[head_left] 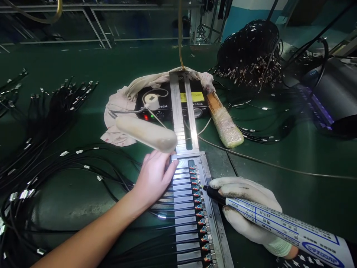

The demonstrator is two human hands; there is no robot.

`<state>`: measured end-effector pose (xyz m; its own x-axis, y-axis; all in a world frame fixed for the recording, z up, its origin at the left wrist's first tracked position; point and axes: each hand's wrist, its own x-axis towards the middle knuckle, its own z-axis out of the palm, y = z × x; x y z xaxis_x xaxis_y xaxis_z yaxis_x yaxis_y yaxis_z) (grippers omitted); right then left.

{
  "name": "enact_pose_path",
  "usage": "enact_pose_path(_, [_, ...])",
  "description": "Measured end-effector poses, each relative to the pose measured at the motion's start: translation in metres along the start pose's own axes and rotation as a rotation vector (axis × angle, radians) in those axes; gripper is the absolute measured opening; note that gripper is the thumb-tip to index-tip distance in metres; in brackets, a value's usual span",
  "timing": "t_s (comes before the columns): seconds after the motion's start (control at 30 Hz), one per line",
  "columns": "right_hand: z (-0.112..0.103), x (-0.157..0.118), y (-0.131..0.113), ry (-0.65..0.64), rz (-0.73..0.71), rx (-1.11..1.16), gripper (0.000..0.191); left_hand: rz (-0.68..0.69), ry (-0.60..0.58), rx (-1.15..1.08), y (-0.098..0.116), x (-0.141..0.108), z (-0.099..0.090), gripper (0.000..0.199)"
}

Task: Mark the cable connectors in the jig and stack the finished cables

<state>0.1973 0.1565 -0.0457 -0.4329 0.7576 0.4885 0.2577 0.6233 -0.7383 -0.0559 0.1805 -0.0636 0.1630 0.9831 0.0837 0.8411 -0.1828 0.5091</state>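
My bare left hand (154, 173) is closed at the upper left corner of a long metal jig (184, 219), thumb on its edge. A pale rounded lamp head (146, 134) partly hides the other fingers. Across the jig lie several black cables (184, 197) in a row, their small connectors with exposed coloured wires (199, 201) along the right side. In a white glove, my right hand (251, 208) is wrapped round a white glue tube (281, 227) with blue print. The tube's black nozzle (213, 193) points left, its tip touching or just beside a connector.
Behind the jig, a slotted metal rail (178, 111) lies over a black control box (156, 111) ringed by cloth (119, 115). A plastic-wrapped block (227, 128) sits to its right. Cable bundles (55, 108) spread over the left; a coiled cable heap (248, 48) stands back right.
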Motion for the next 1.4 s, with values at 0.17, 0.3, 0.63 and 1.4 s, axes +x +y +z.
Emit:
enact_pose_path(0.17, [0.0,-0.001,0.001,-0.005,0.013,0.006,0.031,0.002,-0.001,-0.002,0.0,-0.001,0.0,0.017])
enact_pose_path(0.3, [0.0,-0.001,0.001,-0.002,0.016,0.007,0.03,0.001,-0.004,0.002,-0.001,-0.001,-0.001,0.018])
enact_pose_path(0.63, [0.002,0.0,0.004,-0.01,0.027,0.067,0.031,-0.003,-0.007,0.007,0.0,-0.001,0.0,0.019])
enact_pose_path(1.4, [-0.006,-0.013,-0.01,-0.03,0.001,0.006,0.03,-0.004,0.002,-0.006,-0.001,-0.001,-0.001,0.016])
